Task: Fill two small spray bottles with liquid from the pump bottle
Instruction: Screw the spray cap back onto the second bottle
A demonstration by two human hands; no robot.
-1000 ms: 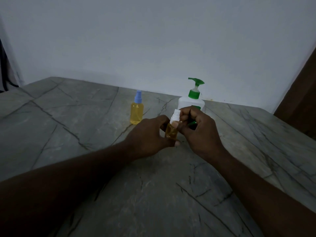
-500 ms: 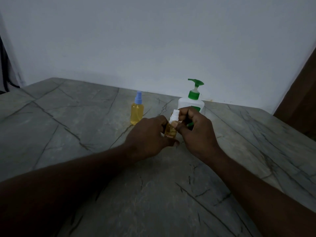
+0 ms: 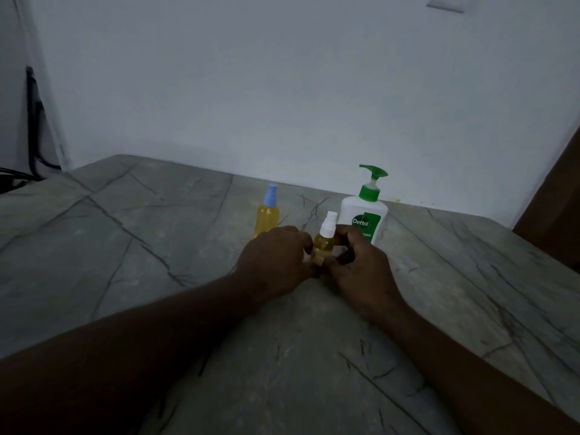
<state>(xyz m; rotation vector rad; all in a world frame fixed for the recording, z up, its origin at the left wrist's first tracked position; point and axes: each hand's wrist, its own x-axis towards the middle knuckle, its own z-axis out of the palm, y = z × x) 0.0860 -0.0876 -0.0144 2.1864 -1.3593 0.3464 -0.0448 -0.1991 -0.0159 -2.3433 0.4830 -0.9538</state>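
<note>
A small spray bottle with a white cap (image 3: pixel 326 238) stands upright on the marbled grey table (image 3: pixel 125 246), filled with yellow liquid. My left hand (image 3: pixel 276 259) grips its left side and my right hand (image 3: pixel 361 265) wraps its lower right side, so the bottle's base is hidden by fingers. The white cap sticks up free above both hands. Behind and to the left stands a second spray bottle with a blue cap (image 3: pixel 267 216), also holding yellow liquid. The white pump bottle with a green pump (image 3: pixel 364 218) stands just behind my right hand.
The table runs back to a white wall. Black cables (image 3: pixel 33 120) hang at the far left corner. A brown panel (image 3: pixel 555 208) rises past the table's right edge. A wall plate (image 3: pixel 445 3) sits high up.
My right hand has come off the white cap and dropped to the bottle's lower side. The bottle has come down to the table. The camera has tilted up a little.
</note>
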